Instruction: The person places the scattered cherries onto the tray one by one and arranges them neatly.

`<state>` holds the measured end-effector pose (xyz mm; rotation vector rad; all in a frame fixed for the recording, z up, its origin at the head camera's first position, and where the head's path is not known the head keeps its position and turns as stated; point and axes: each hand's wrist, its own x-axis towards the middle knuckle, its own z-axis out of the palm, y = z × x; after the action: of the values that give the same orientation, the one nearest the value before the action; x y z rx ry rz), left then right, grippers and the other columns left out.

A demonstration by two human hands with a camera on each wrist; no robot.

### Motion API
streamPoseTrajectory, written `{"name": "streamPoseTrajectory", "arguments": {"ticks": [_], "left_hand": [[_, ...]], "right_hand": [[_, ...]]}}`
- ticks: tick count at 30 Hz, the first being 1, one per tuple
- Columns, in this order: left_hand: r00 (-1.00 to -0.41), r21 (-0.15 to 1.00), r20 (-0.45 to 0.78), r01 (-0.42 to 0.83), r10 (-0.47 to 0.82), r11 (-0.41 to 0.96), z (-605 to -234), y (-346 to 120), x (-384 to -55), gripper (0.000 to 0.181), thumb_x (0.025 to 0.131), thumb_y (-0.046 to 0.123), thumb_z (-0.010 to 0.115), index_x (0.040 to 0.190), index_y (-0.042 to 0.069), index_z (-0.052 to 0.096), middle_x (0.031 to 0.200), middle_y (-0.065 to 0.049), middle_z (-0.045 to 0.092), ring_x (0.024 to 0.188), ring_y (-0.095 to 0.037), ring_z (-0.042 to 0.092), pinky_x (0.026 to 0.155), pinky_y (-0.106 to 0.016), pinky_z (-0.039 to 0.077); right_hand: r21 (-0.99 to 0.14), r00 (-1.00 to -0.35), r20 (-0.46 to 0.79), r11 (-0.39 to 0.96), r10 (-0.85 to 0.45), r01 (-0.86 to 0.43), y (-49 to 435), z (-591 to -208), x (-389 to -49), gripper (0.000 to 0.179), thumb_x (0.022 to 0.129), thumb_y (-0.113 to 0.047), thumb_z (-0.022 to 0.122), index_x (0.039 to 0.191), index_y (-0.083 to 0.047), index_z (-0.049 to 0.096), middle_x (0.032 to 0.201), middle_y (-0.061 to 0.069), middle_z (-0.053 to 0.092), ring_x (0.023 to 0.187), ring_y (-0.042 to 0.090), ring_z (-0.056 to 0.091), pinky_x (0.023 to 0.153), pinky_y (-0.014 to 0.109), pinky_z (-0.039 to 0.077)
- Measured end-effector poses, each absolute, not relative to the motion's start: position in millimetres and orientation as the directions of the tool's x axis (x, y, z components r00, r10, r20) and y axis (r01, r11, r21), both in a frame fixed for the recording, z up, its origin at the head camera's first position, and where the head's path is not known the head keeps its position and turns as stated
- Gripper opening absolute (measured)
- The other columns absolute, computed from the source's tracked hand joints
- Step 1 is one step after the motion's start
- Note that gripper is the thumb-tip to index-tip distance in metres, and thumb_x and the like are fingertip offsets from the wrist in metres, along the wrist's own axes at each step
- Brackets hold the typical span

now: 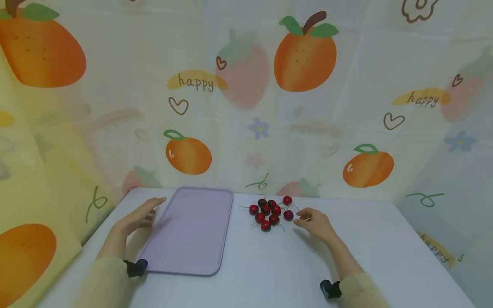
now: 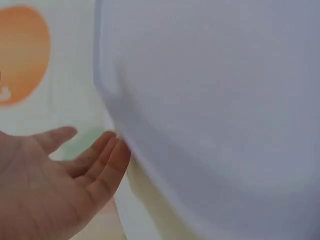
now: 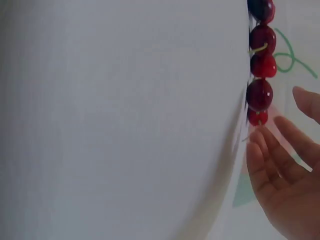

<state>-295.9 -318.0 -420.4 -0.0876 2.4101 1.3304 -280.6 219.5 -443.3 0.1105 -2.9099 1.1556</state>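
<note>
Several dark red cherries (image 1: 265,209) with thin stems lie in a loose cluster on the white table, right of a pale purple tray (image 1: 188,231). My right hand (image 1: 316,224) hovers at the cluster's right side, fingers loosely bent and nothing in them; its fingertips are close to the rightmost cherry (image 1: 288,215). In the right wrist view the cherries (image 3: 260,95) line up just beyond the fingers. Beside the tray's left edge is my left hand (image 1: 136,218), holding nothing, its fingers relaxed. The left wrist view has the fingertips right at the tray's rim (image 2: 145,162).
A fruit-printed cloth (image 1: 246,107) hangs behind the white table (image 1: 269,273) and along its sides. The flat tray has a low raised rim. Black wrist straps (image 1: 330,289) sit at both cuffs.
</note>
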Motion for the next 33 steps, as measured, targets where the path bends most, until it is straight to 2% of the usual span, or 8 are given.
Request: {"name": "streamPoseTrajectory", "arguments": {"ticks": [2, 5, 10, 14, 18, 25, 30, 33], "left_hand": [[-0.913, 0.820, -0.390, -0.285, 0.120, 0.497, -425.1, -327.9, -296.0, 0.094, 0.096, 0.066, 0.037, 0.157, 0.002, 0.003, 0.146, -0.032, 0.028, 0.121, -0.038, 0.045, 0.097, -0.041, 0.049], [-0.901, 0.843, -0.411, -0.317, 0.139, 0.435, -432.0, -340.5, -296.6, 0.086, 0.097, 0.062, 0.040, 0.153, 0.002, 0.014, 0.133, -0.019, 0.042, 0.102, -0.020, 0.052, 0.087, -0.031, 0.052], [-0.883, 0.873, -0.374, -0.232, 0.282, 0.430, -444.1, -355.9, -297.1, 0.074, 0.103, 0.041, 0.043, 0.154, -0.003, 0.012, 0.127, -0.014, 0.051, 0.097, -0.013, 0.059, 0.088, -0.027, 0.054], [-0.870, 0.887, -0.304, -0.110, 0.387, 0.449, -454.6, -364.1, -293.2, 0.073, 0.101, 0.023, 0.053, 0.155, -0.006, 0.014, 0.132, -0.017, 0.049, 0.101, -0.004, 0.058, 0.088, -0.023, 0.053], [-0.865, 0.897, -0.249, -0.035, 0.436, 0.441, -460.0, -366.8, -286.3, 0.075, 0.097, 0.018, 0.060, 0.154, -0.006, 0.018, 0.137, -0.028, 0.043, 0.104, 0.003, 0.056, 0.087, -0.022, 0.053], [-0.868, 0.881, -0.226, 0.012, 0.442, 0.474, -453.0, -363.7, -279.2, 0.077, 0.092, 0.016, 0.066, 0.153, -0.005, 0.024, 0.140, -0.035, 0.038, 0.104, 0.000, 0.054, 0.085, -0.018, 0.051], [-0.864, 0.887, -0.226, 0.007, 0.449, 0.461, -453.8, -363.1, -276.2, 0.080, 0.089, 0.012, 0.068, 0.153, -0.004, 0.023, 0.140, -0.035, 0.037, 0.097, -0.005, 0.054, 0.082, -0.020, 0.051], [-0.852, 0.894, -0.233, 0.002, 0.468, 0.449, -455.5, -363.9, -276.6, 0.080, 0.091, 0.011, 0.066, 0.154, -0.005, 0.019, 0.141, -0.037, 0.035, 0.099, -0.004, 0.055, 0.083, -0.020, 0.052]], "right_hand": [[-0.703, -0.997, 0.002, 0.709, -0.074, -0.054, 215.0, -443.0, -279.7, 0.034, 0.087, -0.026, 0.071, 0.113, -0.005, 0.069, 0.100, 0.010, 0.073, 0.084, 0.020, 0.067, 0.068, 0.029, 0.053], [-0.730, -0.996, -0.034, 0.682, -0.080, -0.030, 208.3, -443.4, -279.3, 0.030, 0.087, -0.023, 0.072, 0.110, -0.004, 0.069, 0.091, 0.007, 0.072, 0.073, 0.015, 0.064, 0.063, 0.026, 0.050], [-0.731, -0.996, -0.044, 0.682, -0.083, -0.025, 200.9, -446.0, -280.0, 0.027, 0.087, -0.022, 0.072, 0.107, -0.004, 0.070, 0.086, 0.005, 0.070, 0.070, 0.013, 0.061, 0.062, 0.025, 0.049], [-0.726, -0.995, -0.045, 0.687, -0.085, -0.026, 197.4, -447.2, -280.0, 0.026, 0.087, -0.022, 0.072, 0.106, -0.005, 0.071, 0.085, 0.004, 0.070, 0.069, 0.012, 0.060, 0.062, 0.025, 0.048], [-0.727, -0.995, -0.055, 0.686, -0.089, -0.021, 193.4, -447.5, -279.9, 0.024, 0.086, -0.021, 0.073, 0.104, -0.005, 0.072, 0.084, 0.004, 0.070, 0.069, 0.012, 0.059, 0.062, 0.025, 0.047], [-0.726, -0.993, -0.033, 0.685, -0.117, -0.056, 191.1, -450.1, -282.6, 0.025, 0.082, -0.018, 0.076, 0.103, -0.004, 0.072, 0.087, 0.006, 0.071, 0.071, 0.011, 0.060, 0.063, 0.024, 0.048], [-0.716, -0.992, -0.025, 0.695, -0.124, -0.068, 190.9, -450.1, -284.6, 0.023, 0.081, -0.016, 0.077, 0.101, -0.005, 0.073, 0.084, 0.005, 0.070, 0.069, 0.011, 0.058, 0.061, 0.025, 0.048], [-0.718, -0.992, -0.033, 0.693, -0.123, -0.062, 190.2, -449.7, -283.4, 0.022, 0.080, -0.014, 0.076, 0.100, -0.005, 0.072, 0.083, 0.005, 0.068, 0.068, 0.012, 0.058, 0.061, 0.025, 0.047]]}}
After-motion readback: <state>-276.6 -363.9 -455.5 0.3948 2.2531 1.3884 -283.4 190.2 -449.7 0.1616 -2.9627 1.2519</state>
